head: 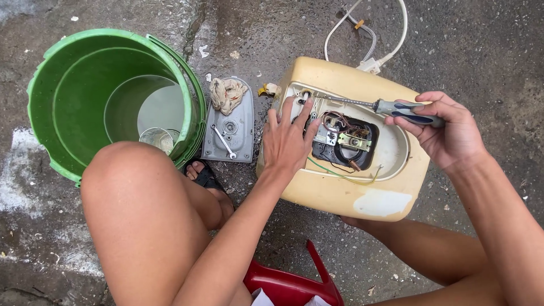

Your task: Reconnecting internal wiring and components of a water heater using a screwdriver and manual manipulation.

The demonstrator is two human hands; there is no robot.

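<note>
Left hand (288, 140) flat on the yellowed appliance housing (345, 192), right hand (447, 131) gripping a screwdriver (378, 105), tip at the housing's upper-left opening; green bucket (68, 73) left of the housing.

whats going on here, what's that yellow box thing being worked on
A person crouched on wet concrete is working on an opened cream-yellow appliance housing. The left hand lies flat on its top, steadying it. The right hand holds a screwdriver, its tip at the upper corner of the opening where wiring shows. A grey cover plate with a small wrench and a rag lies beside a green bucket.
</note>
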